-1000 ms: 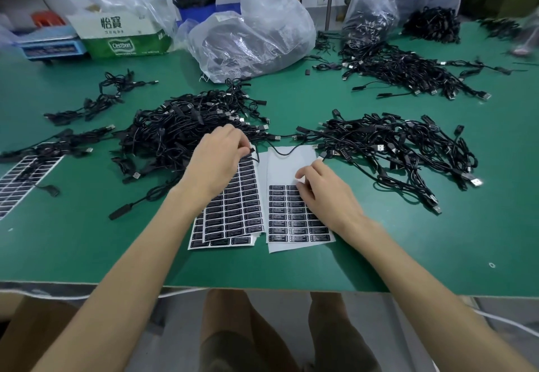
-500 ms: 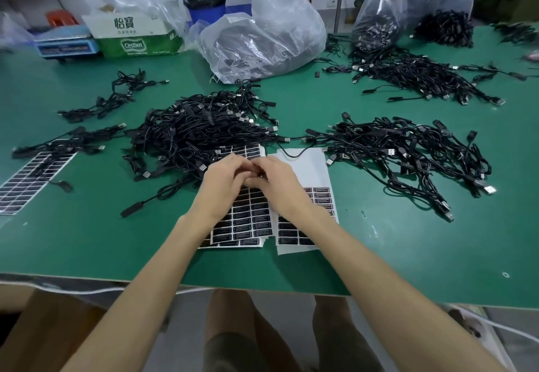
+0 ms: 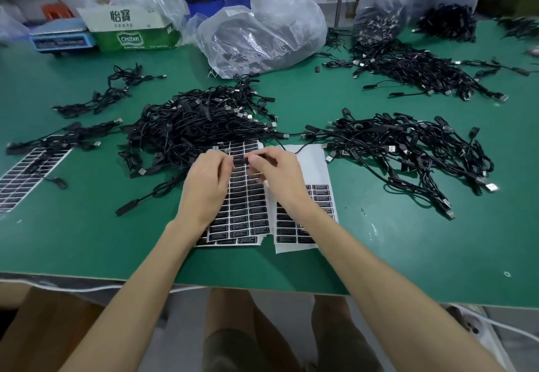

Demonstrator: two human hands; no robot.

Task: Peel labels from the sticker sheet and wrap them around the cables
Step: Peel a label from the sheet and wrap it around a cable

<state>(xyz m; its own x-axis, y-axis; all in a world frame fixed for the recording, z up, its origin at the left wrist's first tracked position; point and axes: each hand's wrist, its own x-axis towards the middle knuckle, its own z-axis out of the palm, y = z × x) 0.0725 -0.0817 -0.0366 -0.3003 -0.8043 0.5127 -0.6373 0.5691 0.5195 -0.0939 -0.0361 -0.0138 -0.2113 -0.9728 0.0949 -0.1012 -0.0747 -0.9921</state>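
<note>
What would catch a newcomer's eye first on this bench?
Tangled piles of black cables sprawl over the green table, the biggest at centre. Just in front, the left hand and right hand together pinch a thin black cable above two sticker sheets. A crumpled clear plastic bag looms behind.

Both arms bare, left forearm (image 3: 137,281) and right forearm (image 3: 382,278) angling in toward each other. My left hand (image 3: 205,188) and right hand (image 3: 278,180) meet backs-up, fingers curled, fingertips almost touching. Each one's pinching an end of the same small dark bit (image 3: 240,161), too blurry to tell more.
</note>
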